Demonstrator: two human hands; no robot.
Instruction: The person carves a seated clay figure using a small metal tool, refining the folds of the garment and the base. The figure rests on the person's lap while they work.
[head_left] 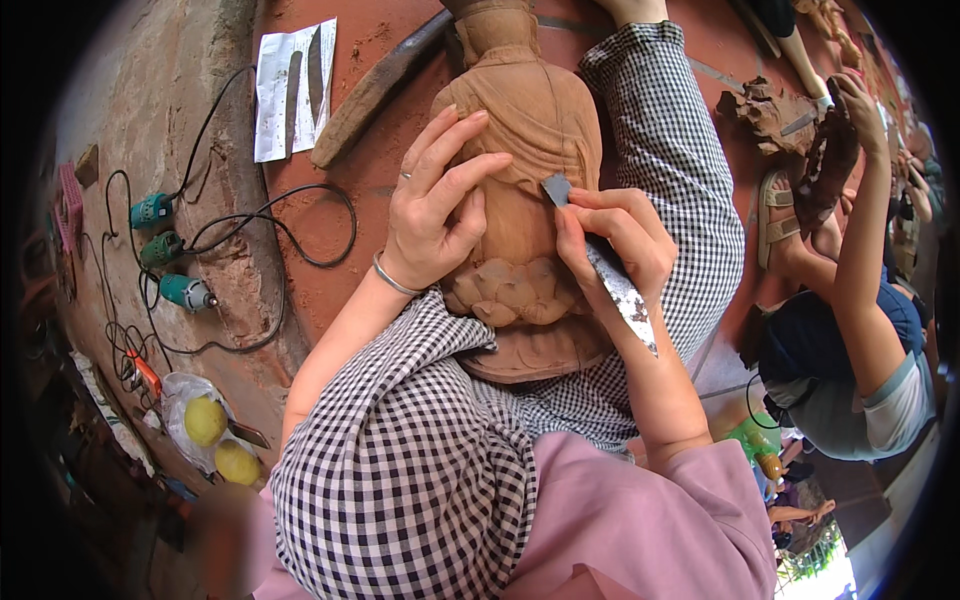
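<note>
A carved wooden statue (530,130) lies along my checked-trousered legs, its lotus-patterned base (520,300) toward me. My left hand (435,205) rests flat on the statue's left side, fingers spread, with a ring and a metal bangle on the wrist. My right hand (620,235) grips a flat metal scraper blade (620,290), whose upper tip (556,190) touches the statue's surface near its middle.
Three teal power tools (165,250) with black cables lie on the floor at left. A sheet of paper with two blades (293,90) and a wooden plank (380,85) sit above. Two yellow fruits in a bag (215,435) are lower left. Another person (860,300) works on dark wood at right.
</note>
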